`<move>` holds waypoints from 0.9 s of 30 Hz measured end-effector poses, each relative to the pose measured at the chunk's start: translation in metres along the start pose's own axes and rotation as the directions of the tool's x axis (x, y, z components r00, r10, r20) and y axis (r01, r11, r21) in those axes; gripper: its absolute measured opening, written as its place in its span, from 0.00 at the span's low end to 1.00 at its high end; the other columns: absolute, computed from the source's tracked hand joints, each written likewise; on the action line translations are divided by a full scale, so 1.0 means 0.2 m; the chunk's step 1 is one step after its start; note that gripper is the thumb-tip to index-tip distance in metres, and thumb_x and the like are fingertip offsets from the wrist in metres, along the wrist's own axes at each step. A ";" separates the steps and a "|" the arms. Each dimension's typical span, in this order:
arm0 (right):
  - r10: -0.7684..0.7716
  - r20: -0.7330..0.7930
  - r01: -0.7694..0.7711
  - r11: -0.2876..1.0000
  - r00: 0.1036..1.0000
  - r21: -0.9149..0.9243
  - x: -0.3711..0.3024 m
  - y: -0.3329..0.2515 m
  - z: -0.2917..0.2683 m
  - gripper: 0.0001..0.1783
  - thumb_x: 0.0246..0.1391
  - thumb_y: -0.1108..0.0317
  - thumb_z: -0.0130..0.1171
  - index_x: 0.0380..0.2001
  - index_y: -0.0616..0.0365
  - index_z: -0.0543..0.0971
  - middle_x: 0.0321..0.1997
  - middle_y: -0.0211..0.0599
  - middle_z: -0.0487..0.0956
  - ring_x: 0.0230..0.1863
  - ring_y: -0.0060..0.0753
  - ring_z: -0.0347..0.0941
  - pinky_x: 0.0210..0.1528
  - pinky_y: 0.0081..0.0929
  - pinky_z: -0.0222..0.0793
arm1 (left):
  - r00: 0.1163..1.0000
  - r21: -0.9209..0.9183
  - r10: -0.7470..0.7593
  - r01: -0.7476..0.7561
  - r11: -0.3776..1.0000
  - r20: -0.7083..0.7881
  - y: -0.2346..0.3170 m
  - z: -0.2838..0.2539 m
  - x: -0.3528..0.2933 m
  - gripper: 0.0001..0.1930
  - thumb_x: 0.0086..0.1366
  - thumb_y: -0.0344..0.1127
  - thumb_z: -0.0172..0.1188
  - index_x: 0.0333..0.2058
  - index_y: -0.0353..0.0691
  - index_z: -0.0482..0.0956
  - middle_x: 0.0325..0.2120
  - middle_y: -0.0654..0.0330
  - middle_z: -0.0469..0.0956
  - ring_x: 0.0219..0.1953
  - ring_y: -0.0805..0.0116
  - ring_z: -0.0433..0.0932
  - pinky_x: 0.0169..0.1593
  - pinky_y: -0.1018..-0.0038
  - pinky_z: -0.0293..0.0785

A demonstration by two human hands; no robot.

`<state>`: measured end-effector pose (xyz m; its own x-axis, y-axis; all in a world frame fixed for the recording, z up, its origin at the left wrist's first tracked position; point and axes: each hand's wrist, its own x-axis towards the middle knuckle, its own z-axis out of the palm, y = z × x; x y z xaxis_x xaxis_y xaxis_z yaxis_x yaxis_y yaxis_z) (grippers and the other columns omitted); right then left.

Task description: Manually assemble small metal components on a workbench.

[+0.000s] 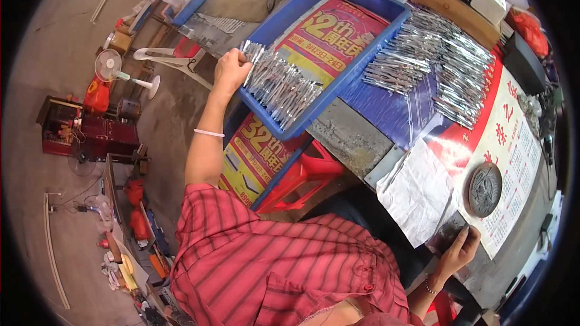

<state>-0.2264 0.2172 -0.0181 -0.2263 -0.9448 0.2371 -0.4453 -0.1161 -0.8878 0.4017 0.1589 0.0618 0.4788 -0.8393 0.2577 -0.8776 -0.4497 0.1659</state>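
My left hand reaches to the left rim of a blue plastic tray. Its fingers are curled closed at the upper end of a row of slim silvery metal pieces, seemingly on one or more of them; the fingertips are partly hidden. The row lies side by side across the tray's near half, over a red and yellow printed sheet. At the table's front edge, my right hand has thumb and fingers together beside a crumpled white paper. What lies between them, if anything, I cannot make out.
More silvery pieces lie in rows right of the tray. A dark round embossed disc rests on a printed calendar sheet. A second blue tray and a red plastic stool stand below. A fan is at left.
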 end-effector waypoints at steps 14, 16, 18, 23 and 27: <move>-0.102 0.417 0.292 0.857 0.903 -0.424 0.56 -0.14 -0.10 0.11 0.49 0.74 0.56 0.37 0.63 0.71 0.35 0.46 0.73 0.37 0.49 0.71 0.38 0.37 0.67 | 0.985 -0.762 0.163 -0.153 0.629 -0.064 0.81 -0.22 -0.50 0.15 0.61 0.22 0.56 0.48 0.34 0.69 0.32 0.63 0.76 0.32 0.79 0.73 0.34 0.84 0.69; -0.116 0.436 0.340 0.808 0.892 -0.481 0.63 -0.08 -0.10 0.11 0.49 0.73 0.56 0.37 0.62 0.71 0.36 0.45 0.73 0.38 0.49 0.71 0.38 0.38 0.67 | 0.949 -0.740 0.314 -0.219 0.635 -0.012 0.98 -0.11 -0.69 0.16 0.58 0.20 0.58 0.46 0.33 0.71 0.32 0.62 0.76 0.32 0.79 0.74 0.36 0.84 0.70; -0.119 0.476 0.404 0.723 0.871 -0.560 0.68 -0.05 -0.07 0.09 0.47 0.72 0.56 0.32 0.62 0.71 0.36 0.46 0.73 0.38 0.50 0.71 0.39 0.40 0.68 | 0.877 -0.894 0.448 -0.052 0.444 0.172 1.21 -0.05 -0.86 0.16 0.56 0.19 0.59 0.44 0.33 0.72 0.31 0.60 0.77 0.31 0.79 0.75 0.35 0.83 0.72; -0.034 0.606 0.479 0.647 0.795 -0.593 0.80 -0.03 -0.03 0.09 0.43 0.73 0.57 0.29 0.64 0.69 0.34 0.48 0.74 0.37 0.52 0.71 0.39 0.41 0.67 | 0.660 -0.940 0.670 0.224 0.258 0.341 1.51 0.06 -1.09 0.16 0.56 0.24 0.60 0.44 0.35 0.75 0.27 0.60 0.79 0.26 0.82 0.75 0.30 0.84 0.72; -0.055 0.677 0.542 0.649 0.734 -0.535 0.84 -0.03 -0.04 0.08 0.40 0.73 0.56 0.26 0.63 0.71 0.28 0.48 0.76 0.34 0.53 0.72 0.36 0.43 0.68 | 0.557 -0.947 0.774 0.274 0.169 0.300 1.66 0.06 -1.11 0.14 0.57 0.23 0.60 0.44 0.34 0.75 0.27 0.61 0.78 0.26 0.81 0.74 0.31 0.83 0.72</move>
<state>-0.2694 0.0624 0.0303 0.4450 -0.8944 -0.0446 -0.8745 -0.4234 -0.2366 0.0039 0.1918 0.0495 -0.4200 -0.9074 -0.0135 0.0049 -0.0171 0.9998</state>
